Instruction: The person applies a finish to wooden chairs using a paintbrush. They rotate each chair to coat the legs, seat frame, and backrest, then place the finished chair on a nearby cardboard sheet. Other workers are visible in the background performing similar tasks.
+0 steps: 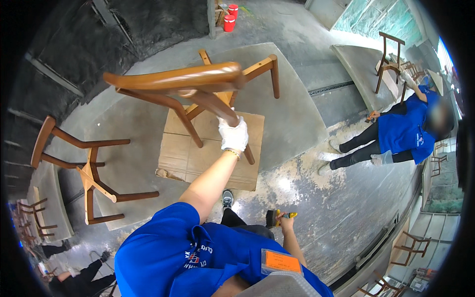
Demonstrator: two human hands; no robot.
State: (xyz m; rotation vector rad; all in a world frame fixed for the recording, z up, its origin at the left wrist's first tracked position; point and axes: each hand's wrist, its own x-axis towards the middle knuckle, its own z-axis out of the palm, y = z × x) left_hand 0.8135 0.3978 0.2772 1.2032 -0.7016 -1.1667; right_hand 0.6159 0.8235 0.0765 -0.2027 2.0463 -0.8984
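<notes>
I see glossy, smooth brown wood on the chair (198, 84) at twelve o'clock — matt corrugated cardboard (198, 153) under it, a white cloth glove on my left hand (232, 134), and rough, stained concrete floor (316, 198).

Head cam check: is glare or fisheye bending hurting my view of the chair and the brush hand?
Head view: the chair frame in the gloved left hand is sharp and evenly lit; glare sits on the wet floor between the cardboard sheet and the right hand with its brush; edges bow toward the dark rim.
</notes>
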